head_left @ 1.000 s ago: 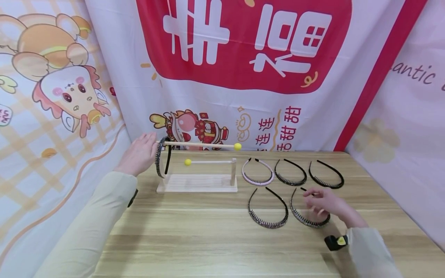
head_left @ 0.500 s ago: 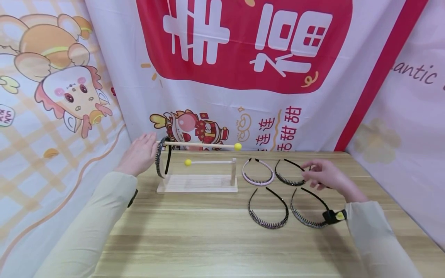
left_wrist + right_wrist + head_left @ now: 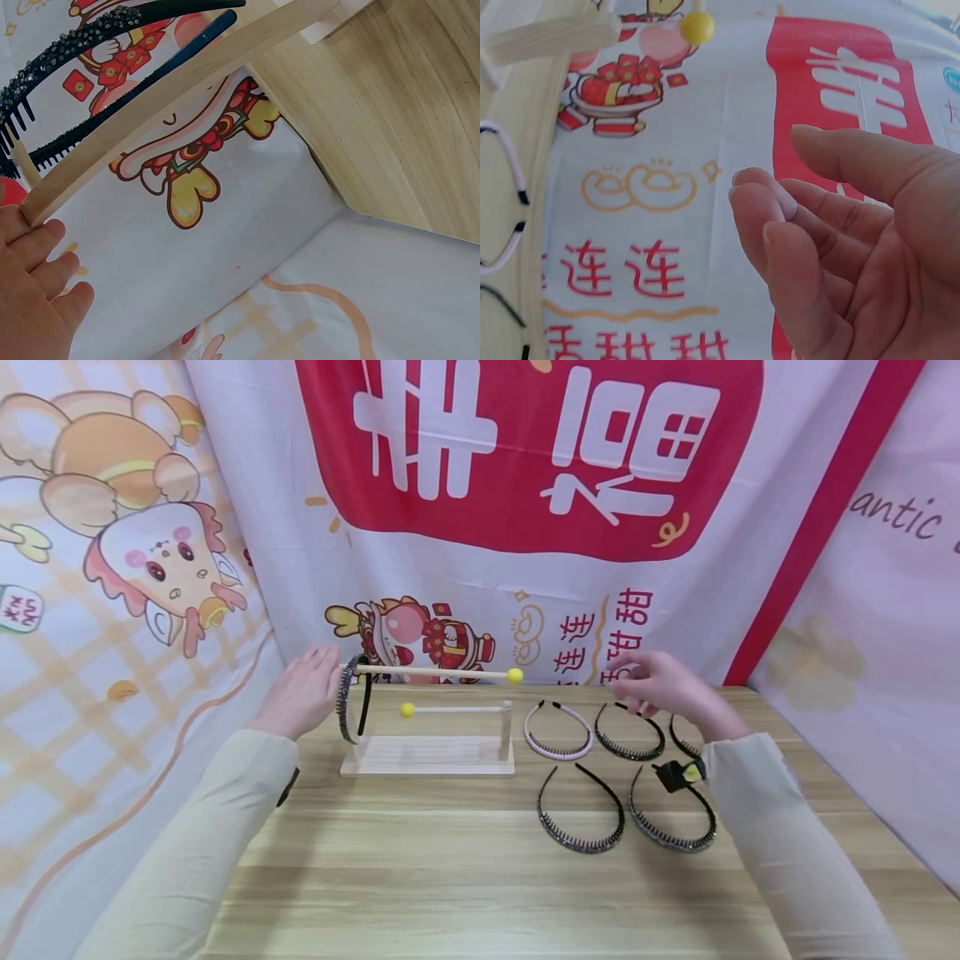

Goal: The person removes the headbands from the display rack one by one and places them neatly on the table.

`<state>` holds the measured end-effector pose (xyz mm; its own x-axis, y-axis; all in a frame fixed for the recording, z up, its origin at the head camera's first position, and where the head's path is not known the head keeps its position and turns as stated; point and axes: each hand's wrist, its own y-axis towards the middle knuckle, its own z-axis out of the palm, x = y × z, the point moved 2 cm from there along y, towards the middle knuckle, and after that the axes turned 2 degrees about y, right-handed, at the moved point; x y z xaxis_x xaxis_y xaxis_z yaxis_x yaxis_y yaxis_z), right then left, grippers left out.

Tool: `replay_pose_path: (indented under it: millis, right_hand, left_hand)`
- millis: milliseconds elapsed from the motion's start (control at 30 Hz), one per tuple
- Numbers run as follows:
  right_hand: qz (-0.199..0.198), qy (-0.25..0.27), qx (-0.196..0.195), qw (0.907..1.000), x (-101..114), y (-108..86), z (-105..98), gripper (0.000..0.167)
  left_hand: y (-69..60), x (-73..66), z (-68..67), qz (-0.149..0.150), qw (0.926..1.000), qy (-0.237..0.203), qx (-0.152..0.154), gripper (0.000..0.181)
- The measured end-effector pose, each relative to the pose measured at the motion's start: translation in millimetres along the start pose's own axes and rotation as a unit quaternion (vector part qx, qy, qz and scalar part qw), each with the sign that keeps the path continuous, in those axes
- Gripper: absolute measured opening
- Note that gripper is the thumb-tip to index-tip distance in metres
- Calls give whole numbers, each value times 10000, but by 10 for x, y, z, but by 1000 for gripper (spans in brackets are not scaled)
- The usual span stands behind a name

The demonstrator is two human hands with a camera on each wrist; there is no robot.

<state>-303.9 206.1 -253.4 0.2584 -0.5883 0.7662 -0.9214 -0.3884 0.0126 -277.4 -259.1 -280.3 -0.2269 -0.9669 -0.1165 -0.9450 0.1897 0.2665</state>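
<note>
My left hand (image 3: pixel 300 692) is at the left post of a wooden headband stand (image 3: pixel 427 755), with its fingers bent at the post's top end in the left wrist view. Beside it, a black rhinestone headband (image 3: pixel 345 702) with comb teeth hangs on the upper rod; its two ends (image 3: pixel 214 28) also show in the left wrist view. My right hand (image 3: pixel 671 687) hovers above the far right headbands, its loosely bent fingers (image 3: pixel 791 266) holding nothing. Below it lie a black headband (image 3: pixel 630 753) and a partly covered black headband (image 3: pixel 684 742).
A pink headband (image 3: pixel 558 752) and two glittery headbands, a left one (image 3: pixel 581 846) and a right one (image 3: pixel 675 843), lie on the wooden table (image 3: pixel 420 877). Yellow balls tip the stand's upper rod (image 3: pixel 435 672) and lower rod (image 3: pixel 457 710). Printed cloth (image 3: pixel 510 543) hangs behind.
My right hand has moved away from the near right headband, up and left over the back row, with nothing in it. My left hand, the stand and the hanging headband have stayed put.
</note>
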Motion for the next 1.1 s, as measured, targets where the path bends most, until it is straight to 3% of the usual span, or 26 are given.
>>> replay_pose_path:
  millis: [367, 1100]
  right_hand:
    - [-295, -23, -16, 9996, 388, 308, 138, 37]
    - [-833, -238, 11, 9962, 1071, 723, 601, 41]
  left_hand:
    - [-3, -24, -23, 28, 10000, 3, -27, 52]
    - [-14, 23, -10, 151, 9998, 84, -78, 51]
